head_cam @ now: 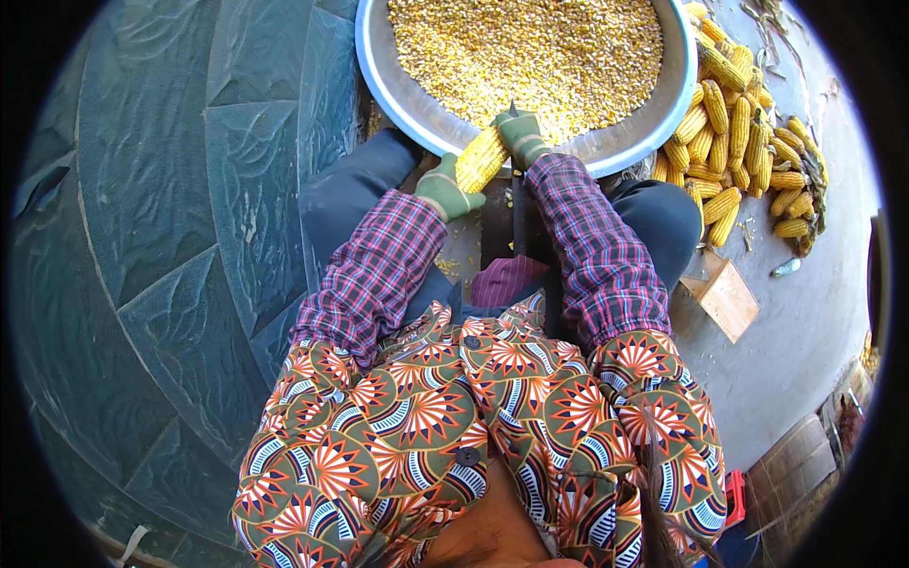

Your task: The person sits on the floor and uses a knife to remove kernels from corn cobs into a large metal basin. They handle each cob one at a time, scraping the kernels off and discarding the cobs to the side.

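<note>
My left hand, in a green glove, grips the lower end of a yellow corn cob. At the cob's upper end, my right hand, gloved in green as well, is closed, and a dark pointed metal tip shows just above it. Whether this hand holds the cob, the metal piece or both, I cannot tell. Both hands are at the near rim of a wide metal basin with a blue edge, which holds many loose corn kernels. A dark narrow bar runs below my right hand, between my knees.
A heap of corn cobs lies right of the basin, with a smaller pile beside it. A wooden piece rests on the grey floor near my right knee. Dark green sheeting spreads on the left. Stray kernels lie between my legs.
</note>
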